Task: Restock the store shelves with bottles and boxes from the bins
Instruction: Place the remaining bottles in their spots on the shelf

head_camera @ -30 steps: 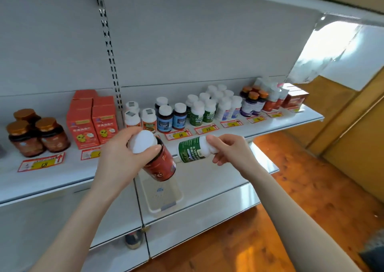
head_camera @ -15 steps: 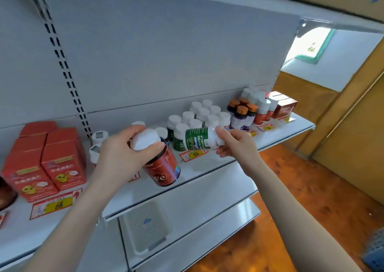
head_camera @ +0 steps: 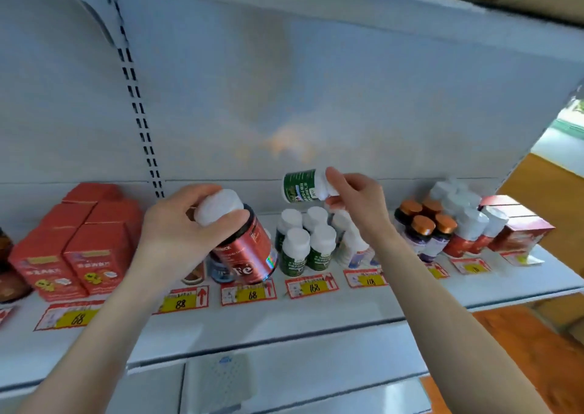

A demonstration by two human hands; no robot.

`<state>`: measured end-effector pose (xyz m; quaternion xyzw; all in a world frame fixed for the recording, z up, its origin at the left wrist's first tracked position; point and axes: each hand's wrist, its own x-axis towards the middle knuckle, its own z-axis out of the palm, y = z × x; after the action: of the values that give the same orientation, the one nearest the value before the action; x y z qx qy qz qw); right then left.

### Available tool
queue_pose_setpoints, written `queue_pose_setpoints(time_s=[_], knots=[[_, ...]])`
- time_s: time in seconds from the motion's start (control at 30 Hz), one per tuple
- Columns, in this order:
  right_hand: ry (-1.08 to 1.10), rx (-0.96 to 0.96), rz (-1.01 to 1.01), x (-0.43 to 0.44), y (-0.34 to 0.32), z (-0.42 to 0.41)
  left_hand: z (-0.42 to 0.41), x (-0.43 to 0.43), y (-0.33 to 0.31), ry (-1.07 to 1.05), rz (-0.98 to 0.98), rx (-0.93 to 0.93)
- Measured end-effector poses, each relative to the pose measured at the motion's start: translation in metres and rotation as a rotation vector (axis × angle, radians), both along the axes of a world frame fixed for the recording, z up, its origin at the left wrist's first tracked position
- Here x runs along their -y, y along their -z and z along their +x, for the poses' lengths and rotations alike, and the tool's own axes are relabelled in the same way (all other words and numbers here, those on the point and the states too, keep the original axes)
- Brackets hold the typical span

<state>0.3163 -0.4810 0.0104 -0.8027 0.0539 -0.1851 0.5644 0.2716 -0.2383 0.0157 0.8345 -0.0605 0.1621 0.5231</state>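
Observation:
My left hand (head_camera: 177, 233) grips a big red "Fe" jar (head_camera: 249, 249) by its white lid, tilted, just above the shelf front. My right hand (head_camera: 354, 198) pinches the white cap of a small green-labelled bottle (head_camera: 300, 185), held sideways in the air above the group of green-labelled bottles (head_camera: 303, 249) standing on the white shelf (head_camera: 316, 315). The held bottle hangs clear of the caps below it.
Red boxes (head_camera: 76, 249) stand at the left, with dark jars at the far left edge. Right of the green group are white bottles, orange-capped dark bottles (head_camera: 423, 233), red-labelled bottles and a red box (head_camera: 518, 233). Price tags (head_camera: 311, 287) line the shelf front. A white bin (head_camera: 218, 379) sits on the lower shelf.
Both hands have risen and moved in toward the shelf. The green bottle now hangs above the green-labelled group, and the red jar has come down close to the shelf front.

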Motion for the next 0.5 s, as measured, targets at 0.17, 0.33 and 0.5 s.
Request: queue_pose_setpoints(time_s=[0.17,0.33,0.5], knots=[[-0.1,-0.021,-0.261,-0.001,-0.001,0.069,0.004,0.011,0.002,-0.145,0.024,0.015],[-0.27,-0.183,-0.573,-0.007,-0.001,0.112,-0.004,0.02,0.006,-0.266,0.007,0.011],[-0.443,-0.285,-0.872,-0.015,0.007,0.128,-0.013,0.026,0.009,-0.328,-0.008,0.005]])
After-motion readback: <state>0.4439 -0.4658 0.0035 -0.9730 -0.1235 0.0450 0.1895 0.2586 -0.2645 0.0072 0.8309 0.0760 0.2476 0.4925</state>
